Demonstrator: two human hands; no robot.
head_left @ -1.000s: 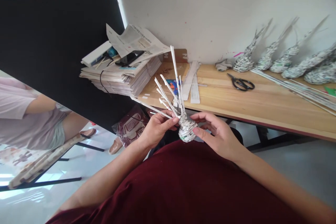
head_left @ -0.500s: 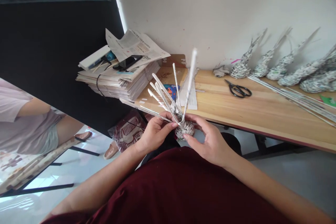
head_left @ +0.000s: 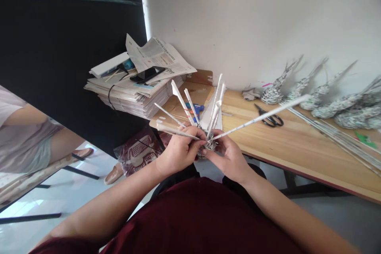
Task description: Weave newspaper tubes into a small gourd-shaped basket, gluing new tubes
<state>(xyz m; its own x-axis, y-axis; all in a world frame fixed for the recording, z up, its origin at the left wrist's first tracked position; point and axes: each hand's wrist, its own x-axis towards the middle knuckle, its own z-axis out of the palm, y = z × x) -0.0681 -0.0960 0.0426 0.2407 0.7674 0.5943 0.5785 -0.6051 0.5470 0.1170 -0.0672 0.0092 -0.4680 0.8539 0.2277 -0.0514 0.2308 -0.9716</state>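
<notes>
A small woven newspaper basket [head_left: 210, 145] is held between my two hands in front of my body, with several white rolled-paper tubes sticking up and out of its top. My left hand [head_left: 183, 147] is closed at the upper left of the weave, thumb and fingers pinching a paper tube [head_left: 169, 129] that points left. My right hand [head_left: 228, 156] wraps round the right side of the basket, its thumb near the front. One long paper tube [head_left: 258, 118] slants out to the right over the table. Much of the basket is hidden by my fingers.
Black-handled scissors [head_left: 269, 116] and a bundle of paper tubes [head_left: 330, 137] lie on the wooden table [head_left: 244, 137]. Several woven pieces [head_left: 272, 91] line the wall. A blue glue gun [head_left: 195, 109] sits behind my hands, by a newspaper stack [head_left: 131, 101] with a phone [head_left: 148, 74]. A person [head_left: 26, 135] sits at left.
The long paper tube has swung from nearly upright down to the right. The basket has turned, its other tubes now fan differently, and my hands have come closer together.
</notes>
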